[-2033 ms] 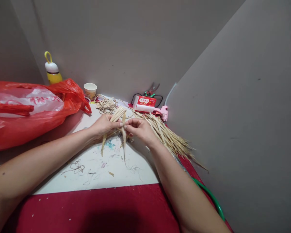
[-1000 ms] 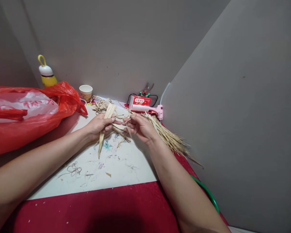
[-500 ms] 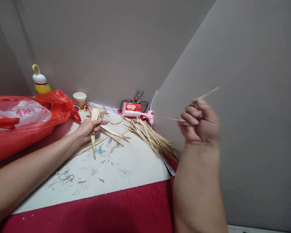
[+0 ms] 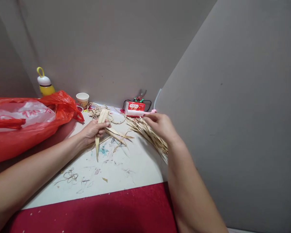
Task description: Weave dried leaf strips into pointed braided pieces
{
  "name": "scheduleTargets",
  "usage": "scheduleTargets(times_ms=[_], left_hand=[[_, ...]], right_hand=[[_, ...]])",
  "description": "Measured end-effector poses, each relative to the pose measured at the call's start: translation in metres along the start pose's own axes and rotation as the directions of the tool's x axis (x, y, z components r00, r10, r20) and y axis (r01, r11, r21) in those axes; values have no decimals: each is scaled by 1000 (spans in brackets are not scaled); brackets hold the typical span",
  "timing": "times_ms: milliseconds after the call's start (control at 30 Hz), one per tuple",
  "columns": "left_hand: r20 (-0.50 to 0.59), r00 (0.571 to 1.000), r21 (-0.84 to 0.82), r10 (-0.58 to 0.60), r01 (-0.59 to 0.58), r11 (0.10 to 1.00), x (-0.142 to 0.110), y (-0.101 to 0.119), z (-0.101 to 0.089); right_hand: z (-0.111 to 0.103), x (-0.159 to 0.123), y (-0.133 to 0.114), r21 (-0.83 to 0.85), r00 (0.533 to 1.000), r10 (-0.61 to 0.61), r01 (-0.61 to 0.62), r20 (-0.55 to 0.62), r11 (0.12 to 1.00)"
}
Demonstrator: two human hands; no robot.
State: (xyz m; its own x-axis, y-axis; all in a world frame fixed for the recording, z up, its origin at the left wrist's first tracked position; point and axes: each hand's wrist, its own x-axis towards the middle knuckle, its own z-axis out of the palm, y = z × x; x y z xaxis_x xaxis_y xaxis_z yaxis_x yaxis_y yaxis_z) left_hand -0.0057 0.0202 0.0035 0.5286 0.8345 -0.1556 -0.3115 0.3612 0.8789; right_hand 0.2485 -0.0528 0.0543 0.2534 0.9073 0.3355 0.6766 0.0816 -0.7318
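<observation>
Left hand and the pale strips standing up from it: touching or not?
Touching. The head view shows the left hand holding the pale strips, with its thumb lying across them.

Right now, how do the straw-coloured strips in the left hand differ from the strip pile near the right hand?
The held strips are gripped in the left hand, while the strip pile lies on the white surface by the right hand. The held strips form a small, flat bunch; the strip pile is larger and bulkier. Both are pale straw colour.

1 bottle (image 4: 45,83), 1 paper cup (image 4: 82,101)
</observation>
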Motion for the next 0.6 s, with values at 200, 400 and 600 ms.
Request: scheduleTargets(times_ms=[200, 400, 600], left_hand=[[55, 999, 1, -4, 4, 1000, -7, 1, 5], [-3, 999, -52, -51, 50, 997, -5, 2, 6], [-12, 996, -139, -88, 86, 987, 2, -1, 0]], right_hand=[[81, -27, -44, 327, 918, -8, -133, 396, 936], [18, -11, -25, 226, 999, 32, -40, 37, 973], [-39, 8, 30, -407, 985, 138, -169, -106, 897]])
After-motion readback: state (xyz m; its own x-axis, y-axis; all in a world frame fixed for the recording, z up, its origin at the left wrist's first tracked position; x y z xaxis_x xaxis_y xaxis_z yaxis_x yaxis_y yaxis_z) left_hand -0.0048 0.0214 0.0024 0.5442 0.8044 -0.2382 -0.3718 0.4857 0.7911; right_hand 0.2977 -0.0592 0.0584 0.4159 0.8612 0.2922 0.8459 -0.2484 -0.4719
